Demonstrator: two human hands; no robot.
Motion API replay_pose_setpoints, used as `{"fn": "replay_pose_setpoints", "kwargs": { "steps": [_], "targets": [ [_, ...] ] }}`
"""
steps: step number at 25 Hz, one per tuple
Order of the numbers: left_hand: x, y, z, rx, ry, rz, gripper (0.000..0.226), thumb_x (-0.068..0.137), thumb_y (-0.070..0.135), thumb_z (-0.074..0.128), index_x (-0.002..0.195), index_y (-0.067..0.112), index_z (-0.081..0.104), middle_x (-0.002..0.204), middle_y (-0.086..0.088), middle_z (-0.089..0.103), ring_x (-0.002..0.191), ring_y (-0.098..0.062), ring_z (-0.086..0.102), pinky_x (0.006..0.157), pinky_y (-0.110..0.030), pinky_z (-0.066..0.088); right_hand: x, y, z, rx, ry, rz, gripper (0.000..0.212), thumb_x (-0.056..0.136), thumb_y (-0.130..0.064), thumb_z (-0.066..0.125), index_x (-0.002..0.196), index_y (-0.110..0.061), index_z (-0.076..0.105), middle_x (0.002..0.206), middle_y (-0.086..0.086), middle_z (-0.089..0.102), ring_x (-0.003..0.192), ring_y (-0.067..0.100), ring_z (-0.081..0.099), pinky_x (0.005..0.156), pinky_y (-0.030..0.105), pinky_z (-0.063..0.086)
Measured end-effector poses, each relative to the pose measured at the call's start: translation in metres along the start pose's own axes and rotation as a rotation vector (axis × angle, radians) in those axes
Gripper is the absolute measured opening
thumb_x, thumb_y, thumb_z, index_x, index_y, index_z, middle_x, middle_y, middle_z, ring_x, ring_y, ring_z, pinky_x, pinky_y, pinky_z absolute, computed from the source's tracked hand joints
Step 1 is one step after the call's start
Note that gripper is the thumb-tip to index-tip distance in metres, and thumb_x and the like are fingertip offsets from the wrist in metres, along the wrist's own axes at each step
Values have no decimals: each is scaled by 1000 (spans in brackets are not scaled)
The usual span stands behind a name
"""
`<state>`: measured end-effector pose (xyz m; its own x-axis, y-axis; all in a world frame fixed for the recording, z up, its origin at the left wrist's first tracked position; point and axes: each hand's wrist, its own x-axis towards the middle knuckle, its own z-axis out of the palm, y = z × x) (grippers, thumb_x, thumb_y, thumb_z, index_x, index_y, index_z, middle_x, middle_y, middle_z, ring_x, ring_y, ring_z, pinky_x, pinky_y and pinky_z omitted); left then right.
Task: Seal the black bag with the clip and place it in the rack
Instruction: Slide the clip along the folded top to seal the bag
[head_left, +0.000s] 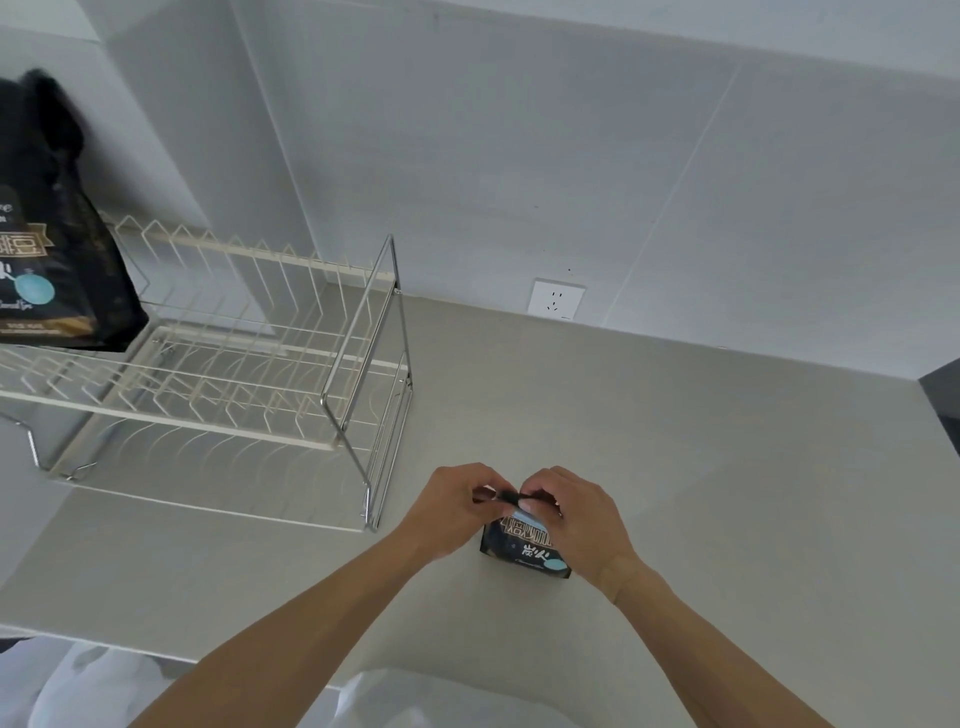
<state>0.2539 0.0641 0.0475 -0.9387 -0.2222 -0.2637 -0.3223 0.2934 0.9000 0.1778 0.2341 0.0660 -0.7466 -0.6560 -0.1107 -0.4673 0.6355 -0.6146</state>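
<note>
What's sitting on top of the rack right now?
One large black bag stands on the rack at its left end, partly cut off by the frame edge. The remaining slots look empty. The smaller black bag is on the counter between both hands.

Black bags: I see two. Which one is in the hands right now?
The small black bag standing on the counter, its top pinched by the left hand and right hand. The larger bag sits untouched on the rack.

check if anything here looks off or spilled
Nothing stands out. Both hands, left hand and right hand, work at the top of the black bag, upright on the counter; no spill visible.
</note>
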Motion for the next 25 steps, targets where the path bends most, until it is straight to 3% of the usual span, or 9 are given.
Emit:
{"fn": "replay_pose_setpoints", "kwargs": {
  "steps": [4, 6, 15, 18, 21, 25],
  "targets": [
    [6, 14, -8, 292, -76, 37, 7, 77, 23, 76, 83, 25, 73, 83, 9, 69, 79, -10, 65, 71, -23, 50, 2, -4, 6, -163, -2, -88, 9, 92, -30, 55, 95, -25, 62, 88, -10, 64, 72, 9, 48, 64, 27, 44],
    [9, 22, -8, 425, -76, 53, 8, 77, 25, 74, 84, 22, 73, 87, 5, 70, 81, -15, 63, 71, -30, 50, 2, -5, 8, -115, 20, -101, 9, 92, -25, 57, 92, -21, 65, 86, -8, 66, 74, 10, 52, 66, 28, 45],
    [6, 18, -2, 627, -48, 129, 18, 83, 40, 67, 89, 24, 72, 92, 8, 70, 86, -17, 61, 72, -37, 51, -5, -2, 2, 147, 29, 15, 9, 85, -19, 66, 77, -22, 64, 73, -6, 66, 69, 13, 57, 64, 28, 43],
    [5, 11, -1, 703, -49, 186, 18, 85, 43, 64, 92, 27, 71, 91, 11, 68, 99, -10, 50, 70, -32, 47, -6, -2, 1, 131, 8, -18, 8, 84, -21, 66, 76, -23, 66, 72, -10, 67, 70, 7, 59, 61, 18, 43],
    [6, 9, 0, 796, -72, 220, 19, 87, 42, 61, 94, 27, 70, 89, 7, 70, 100, -15, 49, 67, -31, 41, -7, -3, 4, 82, -3, -60, 7, 84, -22, 67, 78, -23, 69, 73, -12, 69, 66, 3, 59, 62, 12, 43],
    [6, 8, -6, 842, -140, 242, 21, 86, 43, 62, 95, 25, 69, 93, 4, 70, 100, -18, 50, 78, -36, 46, -1, -4, 2, 32, -86, -40, 7, 84, -33, 67, 86, -29, 72, 78, -18, 67, 69, -2, 56, 66, 12, 40]
  ]
}}
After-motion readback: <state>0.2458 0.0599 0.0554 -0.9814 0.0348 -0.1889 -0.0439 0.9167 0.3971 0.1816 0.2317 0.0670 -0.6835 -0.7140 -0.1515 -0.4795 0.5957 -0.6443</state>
